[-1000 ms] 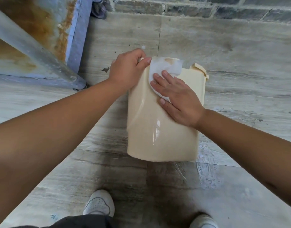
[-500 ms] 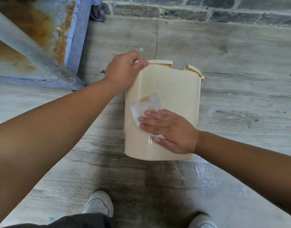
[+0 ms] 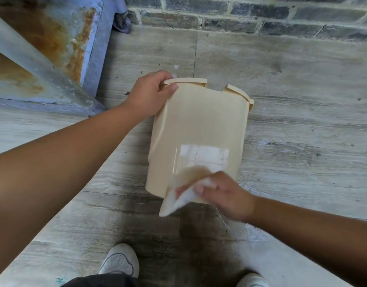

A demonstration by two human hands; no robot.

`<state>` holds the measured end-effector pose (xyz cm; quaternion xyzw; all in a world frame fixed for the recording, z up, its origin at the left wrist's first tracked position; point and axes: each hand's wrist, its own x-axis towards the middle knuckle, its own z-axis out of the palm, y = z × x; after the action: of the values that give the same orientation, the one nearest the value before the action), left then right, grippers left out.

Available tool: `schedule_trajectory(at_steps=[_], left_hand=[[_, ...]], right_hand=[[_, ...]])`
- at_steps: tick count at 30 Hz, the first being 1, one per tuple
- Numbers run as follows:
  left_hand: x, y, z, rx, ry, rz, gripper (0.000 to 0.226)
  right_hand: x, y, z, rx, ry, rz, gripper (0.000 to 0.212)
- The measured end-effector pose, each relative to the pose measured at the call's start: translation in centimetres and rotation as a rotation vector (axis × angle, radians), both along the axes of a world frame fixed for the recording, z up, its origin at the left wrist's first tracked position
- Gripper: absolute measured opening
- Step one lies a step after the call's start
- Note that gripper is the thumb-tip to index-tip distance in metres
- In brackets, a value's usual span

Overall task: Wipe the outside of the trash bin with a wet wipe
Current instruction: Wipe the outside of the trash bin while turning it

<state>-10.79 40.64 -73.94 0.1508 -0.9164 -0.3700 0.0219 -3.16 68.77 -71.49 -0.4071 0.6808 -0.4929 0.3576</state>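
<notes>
1. Now the left hand [image 3: 149, 94] is clamped on the rim of the trash bin [image 3: 199, 129], holding it tipped between both hands.
2. At the bin's base end, the right hand [image 3: 224, 195] pinches the wet wipe [image 3: 176, 201], which trails past the edge.
3. Judging by its wet sheen, the facing side looks wiped; the other sides probably remain.
4. Far sides, inside and underside are hidden; the right fingers are blurred.
</notes>
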Motion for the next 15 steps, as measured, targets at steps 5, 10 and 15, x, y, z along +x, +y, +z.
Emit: schedule_trajectory(at_steps=[5, 10, 15], left_hand=[[1.1, 0.8, 0.6, -0.141, 0.058, -0.141, 0.060], [2.2, 2.1, 0.0, -0.396, 0.022, -0.423, 0.049], [2.5, 1.8, -0.9, -0.399, 0.036, -0.380, 0.042]], right_hand=[[-8.1, 0.7, 0.6, -0.028, -0.515, -0.543, 0.033], [-12.2, 0.0, -0.2, 0.024, -0.197, -0.533, 0.039], [-10.4, -2.1, -3.2, 0.371, 0.717, -0.114, 0.054]])
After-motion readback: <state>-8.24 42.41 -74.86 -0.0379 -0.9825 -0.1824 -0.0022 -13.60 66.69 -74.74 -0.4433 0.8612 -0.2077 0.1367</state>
